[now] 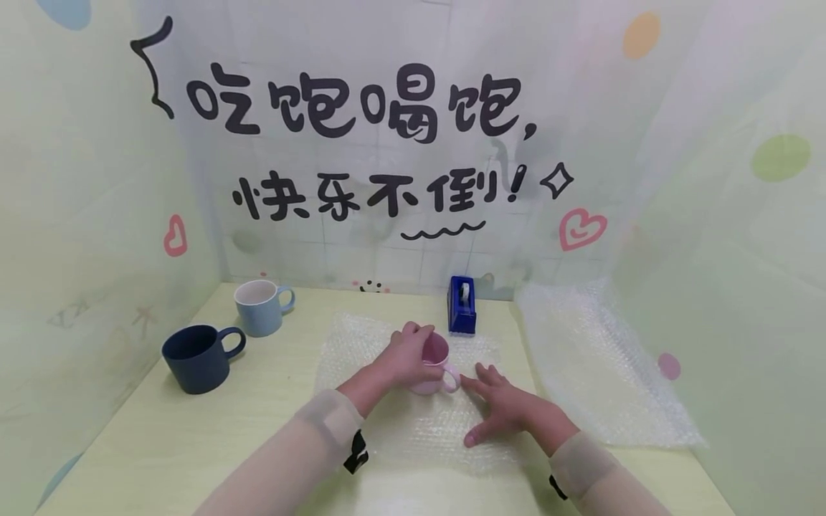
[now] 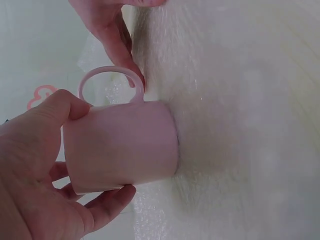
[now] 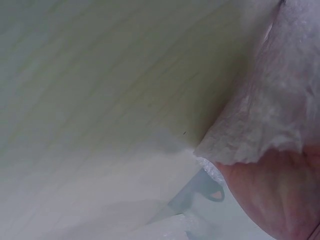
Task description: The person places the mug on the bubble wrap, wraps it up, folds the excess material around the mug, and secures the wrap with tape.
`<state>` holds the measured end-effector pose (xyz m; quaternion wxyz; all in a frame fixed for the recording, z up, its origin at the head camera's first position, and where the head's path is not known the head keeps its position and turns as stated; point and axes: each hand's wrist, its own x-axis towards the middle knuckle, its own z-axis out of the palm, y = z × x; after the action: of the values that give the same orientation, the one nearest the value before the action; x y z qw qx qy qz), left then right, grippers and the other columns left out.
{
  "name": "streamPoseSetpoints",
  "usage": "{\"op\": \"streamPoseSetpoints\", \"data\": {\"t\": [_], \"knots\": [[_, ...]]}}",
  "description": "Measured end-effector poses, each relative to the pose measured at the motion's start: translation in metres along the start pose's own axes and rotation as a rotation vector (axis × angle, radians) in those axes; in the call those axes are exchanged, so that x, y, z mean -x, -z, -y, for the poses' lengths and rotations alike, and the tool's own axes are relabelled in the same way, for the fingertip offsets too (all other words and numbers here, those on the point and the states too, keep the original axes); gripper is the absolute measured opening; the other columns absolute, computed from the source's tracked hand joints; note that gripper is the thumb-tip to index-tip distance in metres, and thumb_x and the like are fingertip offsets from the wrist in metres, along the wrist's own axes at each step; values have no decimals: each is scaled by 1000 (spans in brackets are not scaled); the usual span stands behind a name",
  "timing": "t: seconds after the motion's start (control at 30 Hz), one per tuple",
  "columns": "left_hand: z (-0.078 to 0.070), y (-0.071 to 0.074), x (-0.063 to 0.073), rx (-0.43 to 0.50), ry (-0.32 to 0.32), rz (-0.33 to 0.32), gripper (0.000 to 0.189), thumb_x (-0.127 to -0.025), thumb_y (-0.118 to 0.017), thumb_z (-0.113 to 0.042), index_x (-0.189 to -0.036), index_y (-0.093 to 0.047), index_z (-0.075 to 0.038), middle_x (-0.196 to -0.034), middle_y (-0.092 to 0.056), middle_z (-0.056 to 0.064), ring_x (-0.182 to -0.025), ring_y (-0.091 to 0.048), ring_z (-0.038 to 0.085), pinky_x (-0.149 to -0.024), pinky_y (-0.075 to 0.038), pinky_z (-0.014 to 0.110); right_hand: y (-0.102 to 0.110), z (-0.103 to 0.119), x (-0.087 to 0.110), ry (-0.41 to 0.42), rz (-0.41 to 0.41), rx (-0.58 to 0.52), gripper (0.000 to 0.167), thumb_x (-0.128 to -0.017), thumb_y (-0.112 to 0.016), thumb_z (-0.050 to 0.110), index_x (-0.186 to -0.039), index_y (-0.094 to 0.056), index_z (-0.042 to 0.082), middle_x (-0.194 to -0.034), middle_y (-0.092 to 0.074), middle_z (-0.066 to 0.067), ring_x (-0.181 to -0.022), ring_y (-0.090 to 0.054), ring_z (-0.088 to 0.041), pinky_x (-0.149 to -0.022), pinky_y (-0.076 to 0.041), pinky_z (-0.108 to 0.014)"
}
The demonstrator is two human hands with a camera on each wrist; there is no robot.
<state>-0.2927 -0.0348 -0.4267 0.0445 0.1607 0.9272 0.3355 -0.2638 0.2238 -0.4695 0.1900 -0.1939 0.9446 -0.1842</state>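
Note:
A pink mug (image 1: 436,350) is on a sheet of bubble wrap (image 1: 351,344) in the middle of the table. My left hand (image 1: 403,356) grips it near the rim, the thumb beside the handle and the fingers round the far side. The left wrist view shows the pink mug (image 2: 125,145) with its base against the wrap. To the right of the handle, my right hand (image 1: 506,405) is spread over the wrap, its index fingertip close to the handle. Part of the palm (image 3: 280,192) is hidden by the wrap's edge in the right wrist view.
A blue tape dispenser (image 1: 462,307) stands behind the wrap. At the left are a light blue mug (image 1: 260,315) and a dark navy mug (image 1: 198,369). More bubble wrap (image 1: 594,365) lies at the right, against the side wall. A printed curtain closes off the back.

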Motion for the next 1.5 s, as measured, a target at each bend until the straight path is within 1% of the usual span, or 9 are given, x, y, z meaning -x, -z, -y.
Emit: {"op": "streamPoseSetpoints", "data": {"t": [0.27, 0.43, 0.63, 0.8, 1.0, 1.13, 1.23, 1.33, 1.5], "knots": [[18, -5, -4, 115, -24, -80, 82, -78, -98, -36, -136, -59, 7, -119, -71, 20, -107, -70, 33, -98, -63, 50, 3, 2, 0, 10, -9, 15, 120, -75, -98, 54, -173, -36, 25, -182, -12, -26, -168, -6, -55, -127, -22, -81], [17, -6, 1, 149, -12, -95, 79, -76, -100, -31, -135, -63, 4, -120, -74, 17, -109, -71, 32, -101, -62, 51, 11, 0, -3, 44, 22, 26, 115, -79, -95, 56, -172, -38, 20, -180, -19, -29, -166, -16, -56, -127, -28, -78], [18, -8, 6, 154, -10, -112, 77, -76, -101, -30, -136, -65, 3, -123, -74, 18, -111, -72, 31, -101, -62, 51, 52, -7, -9, 64, -16, -32, 90, -99, -77, 55, -169, -42, 10, -173, -39, -27, -159, -39, -52, -128, -34, -70], [20, -8, 5, 155, -22, -122, 76, -76, -101, -30, -135, -65, 3, -123, -74, 17, -111, -71, 31, -101, -62, 50, 81, -10, -20, -16, -111, -23, 78, -105, -72, 37, -161, -42, -9, -159, -51, -36, -145, -55, -54, -121, -46, -66], [22, -10, 3, 168, -14, -117, 77, -75, -102, -29, -135, -65, 3, -124, -73, 17, -112, -71, 31, -101, -62, 50, 69, -17, -40, -160, -170, -131, 90, -106, -70, 29, -162, -20, -21, -153, -52, -45, -147, -52, -55, -124, -43, -63], [19, -12, 3, 171, -6, -112, 82, -75, -102, -29, -139, -63, 4, -127, -72, 18, -114, -71, 32, -102, -62, 51, 58, -17, -48, -216, -307, -206, 84, -98, -72, 19, -156, -29, -23, -136, -66, -39, -131, -65, -50, -114, -52, -59], [18, -12, 3, 162, -2, -117, 84, -74, -102, -29, -141, -63, 4, -128, -71, 18, -114, -70, 33, -102, -62, 51, 57, -19, -54, -166, -420, -184, 33, -95, -68, 19, -114, -69, -8, -93, -74, -16, -89, -71, -32, -87, -59, -49], [18, -12, 3, 154, -1, -122, 85, -74, -102, -29, -142, -62, 4, -128, -71, 18, -114, -70, 33, -102, -62, 51, 63, -10, -53, -94, -466, -163, 22, -97, -65, 20, -79, -65, 8, -75, -67, -2, -71, -64, -17, -69, -53, -36], [22, -12, 2, 158, 2, -122, 83, -74, -102, -29, -140, -63, 4, -127, -72, 18, -112, -71, 32, -100, -62, 50, 74, 28, -45, -50, -440, -304, 15, -103, -63, 12, -101, -71, 0, -100, -81, -17, -82, -80, -24, -66, -62, -30]]}}
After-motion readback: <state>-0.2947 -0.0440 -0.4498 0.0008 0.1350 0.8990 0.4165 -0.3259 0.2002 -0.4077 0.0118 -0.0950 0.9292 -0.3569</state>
